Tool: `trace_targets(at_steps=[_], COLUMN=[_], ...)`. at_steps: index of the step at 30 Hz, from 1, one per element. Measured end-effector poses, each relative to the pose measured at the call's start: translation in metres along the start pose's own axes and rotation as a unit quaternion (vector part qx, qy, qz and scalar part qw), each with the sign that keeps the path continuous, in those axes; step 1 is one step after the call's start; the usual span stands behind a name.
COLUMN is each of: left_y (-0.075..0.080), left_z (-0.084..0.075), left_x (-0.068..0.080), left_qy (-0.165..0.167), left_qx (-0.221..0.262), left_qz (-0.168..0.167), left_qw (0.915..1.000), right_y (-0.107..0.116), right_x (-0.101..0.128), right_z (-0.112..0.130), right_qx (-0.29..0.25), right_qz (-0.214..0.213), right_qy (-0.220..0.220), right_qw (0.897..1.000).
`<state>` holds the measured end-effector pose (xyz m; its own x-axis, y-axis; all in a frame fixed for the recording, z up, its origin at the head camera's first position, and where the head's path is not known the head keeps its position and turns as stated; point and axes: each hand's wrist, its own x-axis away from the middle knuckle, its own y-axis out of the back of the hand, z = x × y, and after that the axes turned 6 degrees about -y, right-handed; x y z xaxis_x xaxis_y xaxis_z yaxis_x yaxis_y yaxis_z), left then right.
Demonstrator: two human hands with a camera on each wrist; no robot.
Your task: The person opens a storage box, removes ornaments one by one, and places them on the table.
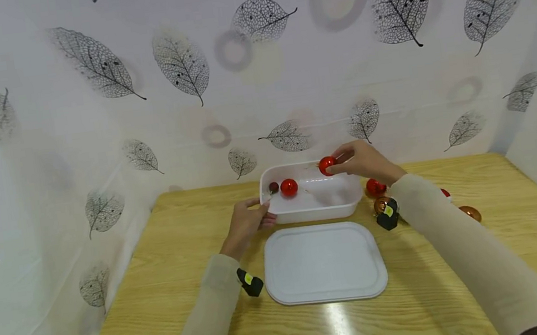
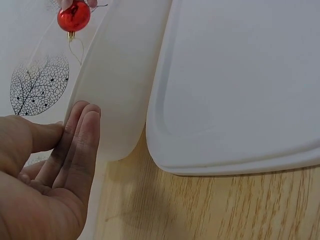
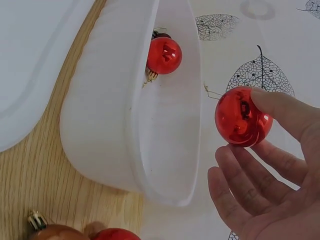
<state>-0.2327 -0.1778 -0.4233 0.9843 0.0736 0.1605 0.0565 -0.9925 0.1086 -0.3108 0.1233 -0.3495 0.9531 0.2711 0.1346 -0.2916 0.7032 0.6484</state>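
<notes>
a light wooden table [image 1: 173, 291] with visible grain carries everything. at its centre, toward 12 o'clock, sits a white rectangular plastic tub [image 1: 313, 206]. directly at 6 o'clock from the tub lies a flat white plastic lid [image 1: 324, 262] with rounded corners, just beside it. at 3 o'clock from the tub a shiny red bauble [image 1: 375, 186] rests on the wood, with a copper-coloured bauble [image 1: 471, 213] farther out toward 4 o'clock.
</notes>
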Motion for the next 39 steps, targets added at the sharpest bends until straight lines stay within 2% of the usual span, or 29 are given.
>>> trace_targets(at_steps=[10,24,30,39], left_y=[0.000,-0.001,-0.001,-0.001], left_z=[-0.001,-0.002,0.000,0.001], left_x=[0.000,0.001,0.000,0.001], left_qy=[-0.002,0.004,-0.004,-0.010], left_qx=[0.006,0.007,0.014,0.021], left_qz=[0.004,-0.005,-0.002,0.000], left_qw=[1.0000,1.0000,0.9999,0.9997], right_y=[0.016,0.043,0.049,0.053], right_x=[0.024,0.062,0.079,0.104], right_z=[-0.008,-0.035,-0.047,-0.062], right_qx=[0.021,-0.002,0.005,0.016], right_qz=[-0.009,-0.021,-0.035,-0.032], right_qy=[0.006,-0.018,-0.030,-0.049], right_qw=[1.000,1.000,0.999,0.998])
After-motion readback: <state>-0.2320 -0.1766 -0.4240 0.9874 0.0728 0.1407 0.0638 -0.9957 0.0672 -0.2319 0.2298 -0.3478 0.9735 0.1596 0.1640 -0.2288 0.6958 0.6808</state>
